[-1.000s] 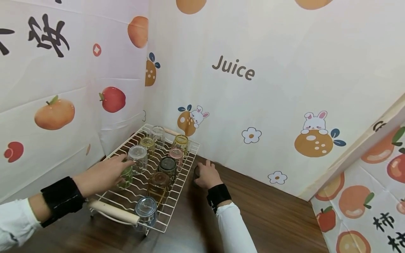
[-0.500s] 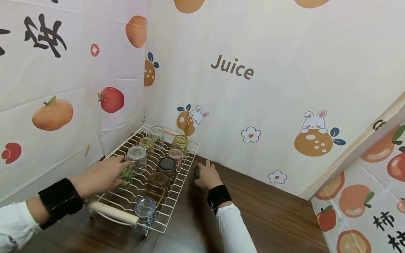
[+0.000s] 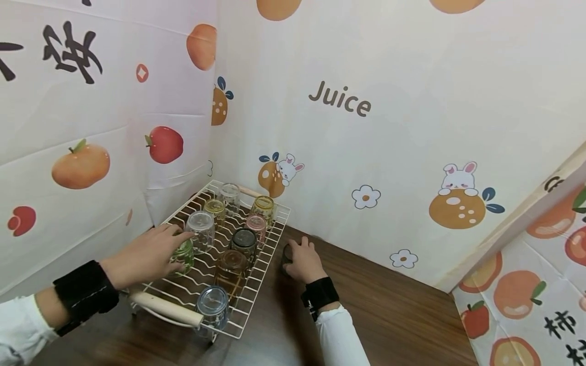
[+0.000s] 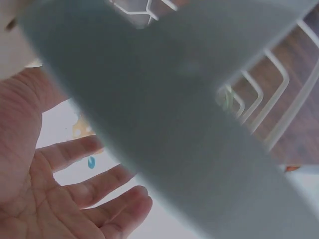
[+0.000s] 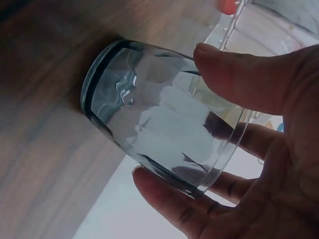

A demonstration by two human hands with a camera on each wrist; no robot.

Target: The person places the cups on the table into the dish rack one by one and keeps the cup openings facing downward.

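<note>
In the head view my left hand (image 3: 146, 256) is at the near left of the white wire rack (image 3: 263, 292). Its thumb and fingers are spread around a green glass (image 3: 184, 257), which stands upside down. The left wrist view shows these fingers slightly bent and apart; a blurred grey band hides whether they touch the glass. On the table right of the rack, my right hand (image 3: 305, 260) holds a clear greyish glass (image 5: 154, 114). Its thumb lies along one side and its fingers bend round the other. The glass's thick base is at the wood.
Upside-down glasses on the rack include a clear one (image 3: 200, 231), a dark grey one (image 3: 244, 241), an amber one (image 3: 231, 267) and a blue one (image 3: 212, 305). A wooden handle (image 3: 167, 307) runs along the rack's near end. Printed cloth walls (image 3: 389, 127) enclose the table (image 3: 366, 305).
Slightly more of the green glass shows between my left thumb and fingers. My right hand stays with the greyish glass at the same place beside the rack.
</note>
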